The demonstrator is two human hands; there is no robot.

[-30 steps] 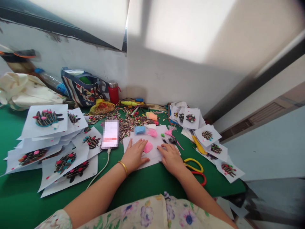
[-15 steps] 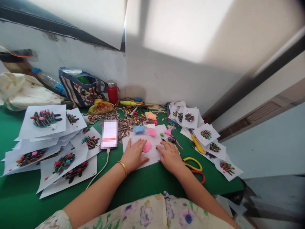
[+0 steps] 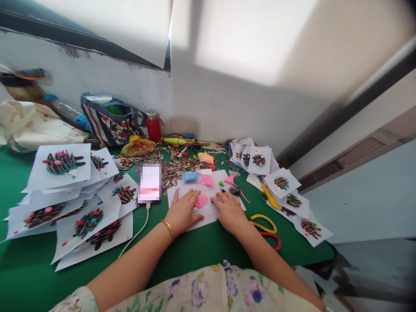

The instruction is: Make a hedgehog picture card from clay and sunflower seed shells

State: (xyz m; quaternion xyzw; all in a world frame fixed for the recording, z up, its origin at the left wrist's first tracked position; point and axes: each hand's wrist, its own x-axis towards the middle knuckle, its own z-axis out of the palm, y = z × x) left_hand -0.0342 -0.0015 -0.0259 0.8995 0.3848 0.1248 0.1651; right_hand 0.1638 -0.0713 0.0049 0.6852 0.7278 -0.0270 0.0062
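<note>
A flattened piece of pink clay [image 3: 202, 199] lies on a sheet of white paper [image 3: 208, 218] in front of me. My left hand [image 3: 186, 209] rests on the paper with its fingers stretched out, the fingertips at the clay's left edge. To the right of the clay, my right hand [image 3: 229, 211] lies on the paper, fingers extended and slightly apart, holding nothing I can see. Just beyond the hands are a blue clay packet [image 3: 190, 177], a pink clay packet [image 3: 206, 180], a small green clay lump [image 3: 221, 183] and a dark packet [image 3: 234, 190].
Stacked papers with seed hedgehogs stand left [image 3: 63, 163] and right [image 3: 281, 182]. A phone [image 3: 149, 184] on a cable lies by the paper. Scissors with yellow and red handles [image 3: 264, 223] lie right. Sunflower seeds [image 3: 175, 171], a red flask [image 3: 153, 127] and a bag [image 3: 110, 121] sit behind.
My right hand has shifted very slightly left on the paper. The left hand and the pink clay stay in place; the view has moved a little.
</note>
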